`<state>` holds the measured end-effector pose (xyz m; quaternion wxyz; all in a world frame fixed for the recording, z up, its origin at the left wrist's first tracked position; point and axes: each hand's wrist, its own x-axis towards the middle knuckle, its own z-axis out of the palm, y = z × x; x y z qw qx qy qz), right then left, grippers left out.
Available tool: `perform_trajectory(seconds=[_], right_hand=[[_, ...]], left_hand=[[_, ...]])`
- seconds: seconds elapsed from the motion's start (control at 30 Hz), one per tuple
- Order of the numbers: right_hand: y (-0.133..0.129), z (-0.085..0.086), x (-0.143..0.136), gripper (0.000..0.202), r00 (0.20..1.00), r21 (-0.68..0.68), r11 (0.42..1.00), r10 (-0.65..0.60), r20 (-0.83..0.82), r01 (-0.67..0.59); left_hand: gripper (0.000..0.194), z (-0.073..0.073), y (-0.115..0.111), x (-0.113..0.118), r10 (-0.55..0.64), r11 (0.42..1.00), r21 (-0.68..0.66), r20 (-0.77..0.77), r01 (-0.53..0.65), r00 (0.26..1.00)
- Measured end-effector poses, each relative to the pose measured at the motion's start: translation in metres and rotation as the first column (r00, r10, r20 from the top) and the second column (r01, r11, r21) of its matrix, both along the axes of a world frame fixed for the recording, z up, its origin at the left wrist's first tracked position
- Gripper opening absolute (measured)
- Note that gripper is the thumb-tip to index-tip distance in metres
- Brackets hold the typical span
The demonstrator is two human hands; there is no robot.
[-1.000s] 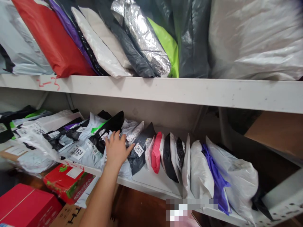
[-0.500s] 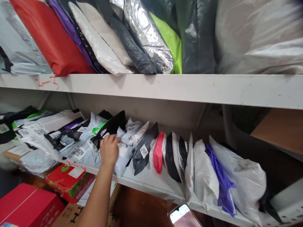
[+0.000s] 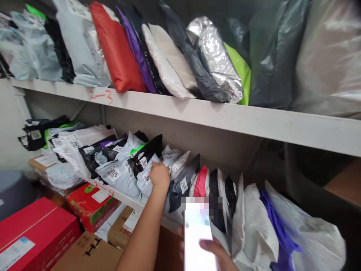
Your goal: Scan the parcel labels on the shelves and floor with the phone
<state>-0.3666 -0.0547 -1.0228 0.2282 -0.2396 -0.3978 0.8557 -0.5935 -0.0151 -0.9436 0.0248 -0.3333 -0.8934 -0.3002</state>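
Note:
My left hand reaches to the lower shelf with its fingers curled over the edge of a pale grey mailer bag that bears a white number label. The fingertips are partly hidden. Left of that bag lean a black mailer bag and a grey one labelled 3026. Just right of the hand stands a dark grey bag labelled 3037. In the lower middle, my right hand grips a smartphone upright, thumb over its bright screen.
The upper shelf, marked 2-3, holds a row of large bags, including a red one. More parcels, one pink, line the lower shelf to the right. Red boxes and brown cartons stand below on the left.
The view has shifted so the shelves sit farther right. The pale grey bag under my left hand now leans left, its label showing. The phone has risen into view with my right hand.

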Motion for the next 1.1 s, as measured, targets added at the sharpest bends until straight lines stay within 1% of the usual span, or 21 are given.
perform_trajectory(seconds=[0.07, 0.13, 0.17, 0.23, 0.27, 0.3, 0.4, 0.47, 0.57, 0.63, 0.7, 0.77, 0.83, 0.87, 0.93, 0.97, 1.03, 1.1], right_hand=[[-0.001, -0.003, -0.04, 0.061, 0.994, -0.029, 0.994, -0.108, -0.011, 0.108], [-0.003, -0.008, -0.072, 0.07, 0.972, 0.012, 0.973, -0.232, -0.024, 0.232], [-0.005, -0.012, -0.083, 0.074, 0.958, 0.013, 0.959, -0.283, -0.049, 0.284], [-0.008, -0.02, -0.095, 0.078, 0.928, 0.001, 0.932, -0.362, -0.086, 0.364], [-0.009, -0.023, -0.097, 0.079, 0.916, -0.01, 0.921, -0.389, -0.093, 0.39], [-0.01, -0.025, -0.097, 0.082, 0.908, -0.017, 0.912, -0.409, -0.091, 0.409], [-0.008, -0.025, -0.086, 0.089, 0.899, -0.031, 0.901, -0.433, -0.068, 0.432], [-0.006, -0.02, -0.077, 0.092, 0.903, -0.024, 0.904, -0.428, -0.045, 0.427], [-0.002, -0.013, -0.068, 0.093, 0.902, -0.019, 0.902, -0.431, -0.009, 0.43], [-0.001, -0.01, -0.066, 0.089, 0.894, -0.032, 0.893, -0.449, -0.005, 0.448], [-0.002, -0.009, -0.065, 0.081, 0.888, -0.045, 0.887, -0.461, -0.006, 0.46], [-0.002, -0.009, -0.065, 0.075, 0.884, -0.058, 0.883, -0.468, -0.007, 0.467], [-0.002, -0.009, -0.064, 0.075, 0.882, -0.065, 0.88, -0.472, -0.005, 0.471], [-0.002, -0.009, -0.064, 0.076, 0.883, -0.069, 0.881, -0.469, 0.0, 0.467], [-0.001, -0.008, -0.062, 0.078, 0.889, -0.081, 0.886, -0.457, 0.013, 0.457], [-0.001, -0.008, -0.062, 0.077, 0.888, -0.084, 0.885, -0.459, 0.014, 0.459], [-0.003, -0.009, -0.064, 0.071, 0.876, -0.083, 0.873, -0.483, 0.004, 0.481], [-0.01, -0.016, -0.068, 0.068, 0.854, -0.063, 0.853, -0.52, -0.015, 0.519]], left_hand=[[0.035, -0.01, 0.004, -0.004, -0.084, 0.995, 0.052, 0.045, 0.082, 0.995], [0.03, -0.019, 0.006, -0.013, -0.215, 0.971, 0.127, 0.095, 0.203, 0.972], [0.026, -0.023, 0.006, -0.018, -0.29, 0.948, 0.173, 0.121, 0.267, 0.95], [0.012, -0.029, 0.003, -0.03, -0.435, 0.881, 0.277, 0.161, 0.382, 0.886], [0.005, -0.032, 0.001, -0.036, -0.498, 0.842, 0.33, 0.178, 0.426, 0.848], [0.006, -0.034, -0.001, -0.042, -0.552, 0.805, 0.38, 0.193, 0.456, 0.811], [0.02, -0.039, -0.007, -0.053, -0.649, 0.719, 0.501, 0.239, 0.481, 0.722], [0.026, -0.039, -0.009, -0.056, -0.678, 0.686, 0.561, 0.261, 0.464, 0.687], [0.028, -0.035, -0.011, -0.055, -0.685, 0.661, 0.622, 0.27, 0.421, 0.676], [0.025, -0.028, -0.014, -0.054, -0.662, 0.677, 0.624, 0.285, 0.39, 0.693], [0.019, -0.017, -0.02, -0.055, -0.605, 0.736, 0.574, 0.32, 0.359, 0.729], [0.018, -0.004, -0.03, -0.059, -0.521, 0.816, 0.468, 0.345, 0.339, 0.78], [0.025, 0.007, -0.04, -0.061, -0.432, 0.886, 0.322, 0.32, 0.332, 0.843], [0.029, 0.012, -0.044, -0.06, -0.394, 0.912, 0.241, 0.29, 0.331, 0.872], [0.033, 0.017, -0.05, -0.055, -0.336, 0.942, 0.084, 0.224, 0.326, 0.915], [0.028, 0.018, -0.052, -0.051, -0.315, 0.948, 0.019, 0.197, 0.318, 0.928], [0.012, 0.02, -0.056, -0.038, -0.281, 0.953, -0.065, 0.164, 0.295, 0.945], [0.032, 0.021, -0.059, -0.023, -0.214, 0.968, -0.103, 0.123, 0.227, 0.969]])
